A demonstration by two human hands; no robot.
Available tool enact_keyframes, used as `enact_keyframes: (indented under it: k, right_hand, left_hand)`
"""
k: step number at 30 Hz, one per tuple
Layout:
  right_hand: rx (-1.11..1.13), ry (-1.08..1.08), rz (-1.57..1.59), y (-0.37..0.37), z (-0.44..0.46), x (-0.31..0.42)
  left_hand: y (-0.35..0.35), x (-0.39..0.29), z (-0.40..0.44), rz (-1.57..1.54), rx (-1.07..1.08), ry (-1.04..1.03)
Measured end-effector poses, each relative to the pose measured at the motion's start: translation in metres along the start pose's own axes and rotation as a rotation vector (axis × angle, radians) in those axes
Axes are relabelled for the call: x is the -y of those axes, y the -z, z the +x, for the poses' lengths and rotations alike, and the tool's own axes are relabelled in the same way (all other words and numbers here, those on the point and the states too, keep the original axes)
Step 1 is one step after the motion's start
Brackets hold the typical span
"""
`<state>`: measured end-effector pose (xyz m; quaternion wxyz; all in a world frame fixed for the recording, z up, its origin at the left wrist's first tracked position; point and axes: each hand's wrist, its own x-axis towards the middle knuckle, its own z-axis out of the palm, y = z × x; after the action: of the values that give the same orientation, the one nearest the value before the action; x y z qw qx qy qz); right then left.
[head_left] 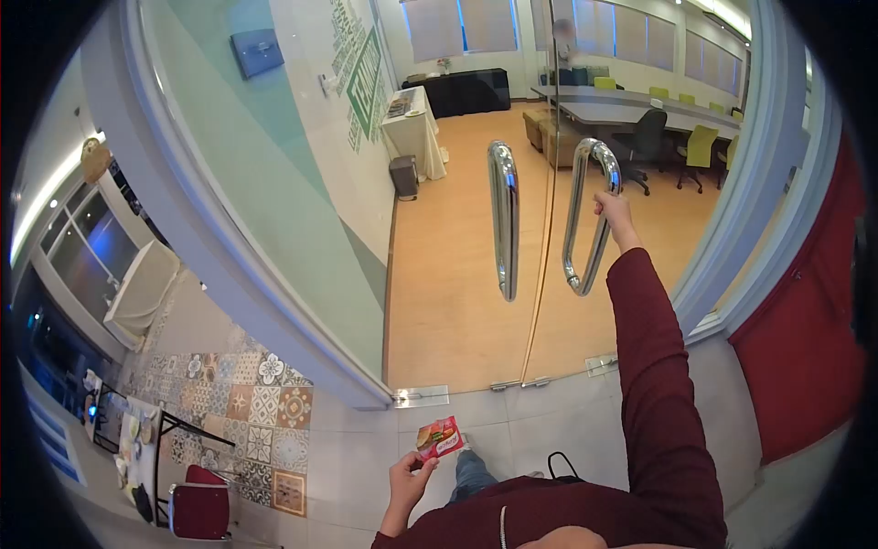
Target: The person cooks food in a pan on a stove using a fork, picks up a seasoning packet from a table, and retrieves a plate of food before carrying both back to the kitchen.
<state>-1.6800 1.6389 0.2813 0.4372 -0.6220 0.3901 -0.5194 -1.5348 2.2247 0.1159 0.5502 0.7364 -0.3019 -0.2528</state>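
My right hand (615, 210) is wrapped round the chrome handle (576, 242) of the right glass door, its arm stretched forward in a dark red sleeve. A matching chrome handle (503, 220) stands upright on the left glass door, untouched. Low in the view, my left hand (412, 482) pinches a small red snack packet (440, 437) by its lower edge. Printing and a food picture show on the packet, but the words are too small to read. The two glass doors meet at a narrow upright gap between the handles.
Beyond the glass are a long table (594, 112) with green chairs (700, 145), a person (563, 46), a grey bin (403, 177) and a cloth-covered table (416, 137). To the left, a red chair (198, 511) stands on patterned tiles. A red panel (805, 320) is at right.
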Motion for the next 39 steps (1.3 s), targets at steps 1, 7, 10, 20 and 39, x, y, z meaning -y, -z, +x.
enact_keyframes:
  k: [1,7,10,20,39]
  right_hand:
    - [-0.004,-0.002,0.018,0.001,-0.001,0.002]
    - [0.032,0.034,0.019,0.029,-0.027,0.003]
    - [0.049,0.014,0.063,0.047,-0.052,0.003]
    - [0.151,-0.109,0.160,0.131,-0.122,0.018]
    - [0.039,-0.032,0.289,0.321,-0.234,0.004]
  left_hand:
    - [-0.004,-0.005,-0.001,0.004,0.012,0.008]
    - [-0.039,-0.028,0.017,0.029,0.104,-0.153]
    - [-0.056,-0.046,0.024,0.064,0.160,-0.208]
    - [-0.105,-0.047,0.054,0.082,0.294,-0.201]
    - [-0.131,-0.083,0.166,0.127,0.369,-0.251]
